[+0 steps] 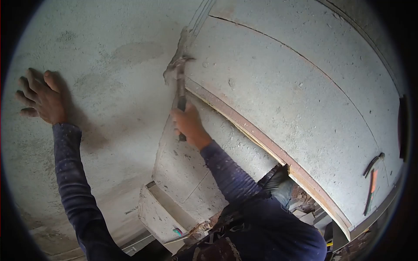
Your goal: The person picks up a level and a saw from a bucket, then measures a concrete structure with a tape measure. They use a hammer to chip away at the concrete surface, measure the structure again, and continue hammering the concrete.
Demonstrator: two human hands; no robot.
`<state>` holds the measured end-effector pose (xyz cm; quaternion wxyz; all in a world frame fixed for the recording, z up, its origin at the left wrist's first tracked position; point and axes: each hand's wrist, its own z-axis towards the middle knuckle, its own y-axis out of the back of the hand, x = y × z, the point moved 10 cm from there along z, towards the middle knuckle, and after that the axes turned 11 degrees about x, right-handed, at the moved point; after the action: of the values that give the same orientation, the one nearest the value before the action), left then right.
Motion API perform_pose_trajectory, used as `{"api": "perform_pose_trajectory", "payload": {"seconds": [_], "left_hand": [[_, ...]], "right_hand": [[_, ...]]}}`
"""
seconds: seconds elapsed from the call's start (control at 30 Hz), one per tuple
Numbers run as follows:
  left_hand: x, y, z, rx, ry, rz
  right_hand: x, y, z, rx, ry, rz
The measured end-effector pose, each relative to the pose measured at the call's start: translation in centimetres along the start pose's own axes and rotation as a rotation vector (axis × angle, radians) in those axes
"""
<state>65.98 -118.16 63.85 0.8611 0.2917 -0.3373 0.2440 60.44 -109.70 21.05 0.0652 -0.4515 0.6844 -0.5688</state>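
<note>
My left hand (44, 99) lies against the grey plastered wall (117, 100), its fingers spread. In my right hand (191, 125) is a hammer (181, 89), gripped by its dark handle. The hammer's head is blurred by motion and overlaps a rough, broken patch (183, 41) where the wall meets the pale concrete surface (278, 78). From just beside the hammer, a long thin wooden board (248, 124) runs along the edge of that surface toward the lower right.
A second hammer with an orange and black handle (373, 182) rests on the concrete surface at the right. Low in the view is a recessed ledge (172, 206) with a small coloured item (177, 232) on it. Rubble (300, 198) shows below the board.
</note>
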Motion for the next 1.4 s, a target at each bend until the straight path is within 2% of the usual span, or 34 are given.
{"api": "perform_pose_trajectory", "payload": {"seconds": [0.03, 0.1, 0.2, 0.23, 0.27, 0.33, 0.37, 0.4, 0.43, 0.47, 0.53, 0.6, 0.7, 0.73, 0.8, 0.87, 0.93, 0.97, 1.0, 1.07, 1.13, 1.23, 1.27, 1.33, 1.37, 1.4], "left_hand": [[0.4, 0.2, -0.3, 0.023, -0.003, 0.009], [-0.7, 0.6, 0.3, 0.02, 0.03, -0.021], [-0.5, 0.7, -0.3, 0.045, 0.012, -0.011], [-0.3, 0.5, -0.2, 0.047, 0.014, -0.003], [-0.2, 0.4, -0.2, 0.051, 0.014, 0.006], [0.4, -0.1, -0.2, 0.053, 0.013, 0.027], [0.7, -0.3, -0.2, 0.055, 0.016, 0.037], [1.1, -0.2, -0.5, 0.052, 0.013, 0.038], [1.3, -0.4, -0.8, 0.047, -0.005, 0.051], [0.9, -0.5, -0.2, 0.022, -0.014, 0.064], [0.2, -0.1, 0.2, 0.02, 0.011, 0.05], [0.4, 0.0, -0.2, 0.058, 0.014, 0.03], [-0.1, 0.3, -0.2, 0.052, 0.003, 0.016], [0.0, 0.1, -0.3, 0.059, 0.004, 0.021], [0.5, -0.2, -0.3, 0.059, 0.007, 0.037], [1.0, -0.3, -0.4, 0.061, 0.011, 0.04], [1.0, -0.5, -0.3, 0.037, 0.015, 0.028], [0.9, -0.3, -0.3, 0.039, 0.01, 0.024], [0.9, -0.3, 0.0, 0.032, 0.005, 0.017], [0.8, -0.2, -0.8, 0.062, 0.018, 0.009], [0.2, 0.0, -0.2, 0.06, 0.01, -0.003], [0.4, -0.2, -0.3, 0.068, -0.003, -0.003], [0.4, -0.4, -0.3, 0.065, 0.001, 0.005], [0.6, -0.4, -0.3, 0.07, 0.01, -0.013], [0.9, -0.2, -0.5, 0.064, 0.012, -0.01], [1.3, -0.4, -0.5, 0.067, 0.015, 0.003]], "right_hand": [[1.8, 0.6, -1.9, 0.046, 0.001, 0.049], [10.5, 2.8, -6.1, -0.038, 0.231, 0.165], [20.0, 6.8, -11.4, -0.236, 0.912, 0.278], [21.5, 7.9, -12.9, -0.28, 1.146, 0.334], [20.9, 7.3, -12.0, -0.274, 1.145, 0.339], [15.4, 6.6, -9.6, -0.452, 1.215, 0.565], [8.4, 4.0, -5.1, -0.516, 0.857, 0.602], [5.8, 2.6, -3.0, -0.397, 0.544, 0.489], [2.9, 0.5, -1.2, -0.22, 0.22, 0.26], [0.7, -2.0, -0.7, -0.003, -0.019, 0.018], [0.1, 0.1, -1.0, 0.066, -0.083, -0.023], [6.6, 1.7, -4.7, 0.056, 0.099, 0.185], [18.1, 5.0, -11.0, -0.219, 0.727, 0.258], [18.4, 5.3, -10.0, -0.217, 0.719, 0.257], [20.4, 7.8, -12.5, -0.422, 1.221, 0.467], [10.3, 5.5, -6.0, -0.463, 0.945, 0.521], [0.4, 1.5, -0.8, -0.274, 0.217, 0.039], [-3.0, -1.0, -1.1, 0.037, -0.207, -0.054], [-1.8, -0.3, -1.5, 0.036, -0.196, -0.049], [4.1, 1.4, -4.4, 0.052, 0.014, -0.119], [12.6, 3.0, -7.7, -0.027, 0.295, 0.001], [21.9, 5.1, -11.2, -0.21, 0.983, 0.203], [21.3, 4.5, -10.1, -0.2, 0.983, 0.204], [15.5, 4.6, -8.0, -0.406, 1.075, 0.428], [7.5, 3.1, -4.9, -0.525, 0.747, 0.379], [3.7, 1.8, -3.0, -0.341, 0.38, 0.161]]}}
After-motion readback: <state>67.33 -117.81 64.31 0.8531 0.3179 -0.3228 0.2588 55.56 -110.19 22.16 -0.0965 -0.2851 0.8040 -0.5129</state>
